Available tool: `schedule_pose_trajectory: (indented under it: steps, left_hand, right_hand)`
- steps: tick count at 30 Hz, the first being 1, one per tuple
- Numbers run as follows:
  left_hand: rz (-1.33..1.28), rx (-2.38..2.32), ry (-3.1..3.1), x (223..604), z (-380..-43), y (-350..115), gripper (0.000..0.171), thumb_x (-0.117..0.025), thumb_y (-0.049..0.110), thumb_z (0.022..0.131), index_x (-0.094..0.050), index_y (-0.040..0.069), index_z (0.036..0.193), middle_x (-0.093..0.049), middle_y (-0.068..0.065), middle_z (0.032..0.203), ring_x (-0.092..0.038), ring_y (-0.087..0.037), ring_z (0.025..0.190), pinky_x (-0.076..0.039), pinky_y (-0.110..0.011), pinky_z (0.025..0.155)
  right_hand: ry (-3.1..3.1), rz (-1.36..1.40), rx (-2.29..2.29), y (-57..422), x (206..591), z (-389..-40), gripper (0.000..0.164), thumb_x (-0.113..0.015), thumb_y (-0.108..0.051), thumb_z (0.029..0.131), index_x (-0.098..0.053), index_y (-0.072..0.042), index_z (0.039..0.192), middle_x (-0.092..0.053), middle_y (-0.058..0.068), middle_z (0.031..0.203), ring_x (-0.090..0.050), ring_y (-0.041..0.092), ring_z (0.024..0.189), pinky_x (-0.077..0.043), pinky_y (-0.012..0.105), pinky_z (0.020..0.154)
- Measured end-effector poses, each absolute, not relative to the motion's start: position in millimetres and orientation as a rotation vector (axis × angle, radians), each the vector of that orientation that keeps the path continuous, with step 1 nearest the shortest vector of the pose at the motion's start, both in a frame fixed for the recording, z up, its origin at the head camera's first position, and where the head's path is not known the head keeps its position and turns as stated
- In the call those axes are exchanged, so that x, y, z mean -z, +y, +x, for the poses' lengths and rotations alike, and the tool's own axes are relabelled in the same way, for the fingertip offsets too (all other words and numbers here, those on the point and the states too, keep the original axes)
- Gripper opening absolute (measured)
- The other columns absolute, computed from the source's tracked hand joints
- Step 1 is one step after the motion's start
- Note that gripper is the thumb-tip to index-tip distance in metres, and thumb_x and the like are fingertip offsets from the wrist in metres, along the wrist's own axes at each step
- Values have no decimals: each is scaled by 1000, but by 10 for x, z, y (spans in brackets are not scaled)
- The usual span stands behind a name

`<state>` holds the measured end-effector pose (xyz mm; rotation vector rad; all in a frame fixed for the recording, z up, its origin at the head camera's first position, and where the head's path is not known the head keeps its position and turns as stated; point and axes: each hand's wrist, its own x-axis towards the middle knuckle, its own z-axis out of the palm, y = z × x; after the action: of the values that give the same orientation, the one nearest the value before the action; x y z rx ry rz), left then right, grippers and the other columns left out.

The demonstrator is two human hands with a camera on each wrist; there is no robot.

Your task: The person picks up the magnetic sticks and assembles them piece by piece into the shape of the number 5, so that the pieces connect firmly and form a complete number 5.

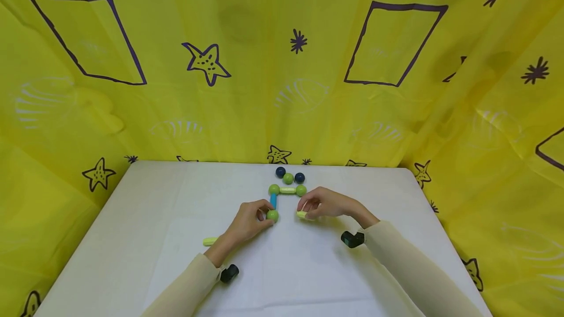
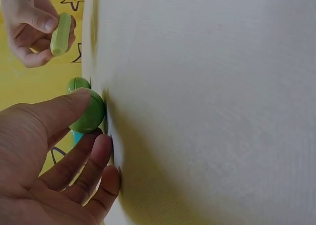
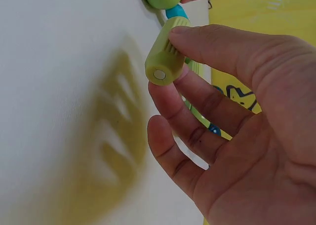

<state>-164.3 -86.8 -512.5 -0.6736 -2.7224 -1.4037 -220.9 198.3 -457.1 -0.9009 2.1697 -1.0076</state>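
My left hand (image 1: 247, 222) pinches a green ball (image 1: 272, 215) between thumb and fingers, low over the white table. A blue rod (image 1: 273, 201) runs from that ball to a second green ball (image 1: 274, 190). From there a yellow-green rod (image 1: 288, 191) leads right to a third green ball (image 1: 301, 190), so the pieces form an angular shape. To the right, my right hand (image 1: 327, 203) holds a loose yellow-green rod (image 3: 168, 52) between thumb and fingers, raised off the table. A pale round spot shows on that rod's end in the right wrist view.
Behind the shape lie two dark blue balls (image 1: 280, 172) with a green ball (image 1: 288, 178) between them. Another yellow-green rod (image 1: 210, 241) lies left of my left forearm, partly hidden by it. A yellow patterned curtain (image 1: 260, 101) surrounds the white table (image 1: 282, 278).
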Motion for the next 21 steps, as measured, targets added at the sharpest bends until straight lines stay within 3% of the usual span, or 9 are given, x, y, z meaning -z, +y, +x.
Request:
schedule_pose_trajectory:
  steps: [7,21]
  left_hand:
    - [-667,1399,-2715,5129,-1648,-867,25,-85,5,83,-73,7,105,-72,-2,92,-56,-8,69,-47,-23,64]
    - [-691,1408,-2695,5137,-1653,-880,25,-85,4,83,-72,7,105,-73,-4,93,-57,-9,69,-48,-23,64]
  right_hand:
    - [2163,-889,1005,1797,4636,-2246,19,-72,-2,93,-73,-7,111,-72,2,96,-65,12,86,-53,26,75]
    - [2166,-908,971,1539,4721,-2286,18,-72,-3,93,-74,-9,110,-73,0,97,-67,11,89,-55,26,79]
